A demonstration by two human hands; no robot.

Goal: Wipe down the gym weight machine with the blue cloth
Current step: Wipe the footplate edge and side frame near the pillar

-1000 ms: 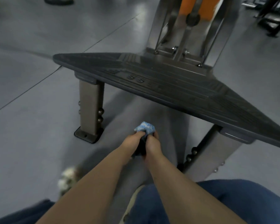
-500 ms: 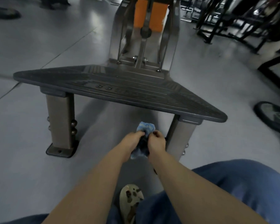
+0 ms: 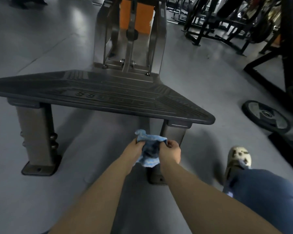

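Floor [image 3: 201, 85]: smooth grey gym flooring, fills most of the view, faint seam lines at the left.

Gym weight machine [image 3: 128, 53]: grey metal upright frame with an orange panel [image 3: 142, 17] at its top, standing at the far edge of the footplate.

Footplate [image 3: 98, 95]: broad, dark, ribbed triangular plate of the machine, lying flat, carried on 2 square grey metal legs. Left leg [image 3: 35, 137] bolted to the floor through a dark base flange, with round knobs on its sides. Right leg [image 3: 173, 134] partly hidden behind the hands.

Black racks [image 3: 227, 24]: dark steel gym frames, far right, blurred.

Weight plate [image 3: 266, 118]: 1 black round disc with a metal hub, lying flat on the floor right of the footplate, well apart from it.

Leg in blue denim [image 3: 269, 196]: lower right corner, ending in a pale spotted shoe [image 3: 238, 157] on the floor.

Blue cloth [image 3: 150, 149]: crumpled blue cloth, held above the floor, just in front of the footplate's right corner and below its edge, not touching the plate. It hangs between the 2 hands.

Left hand [image 3: 134, 150]: fingers curled, gripping the cloth's left side.

Right hand [image 3: 171, 151]: fingers curled, pinching the cloth's upper right edge.
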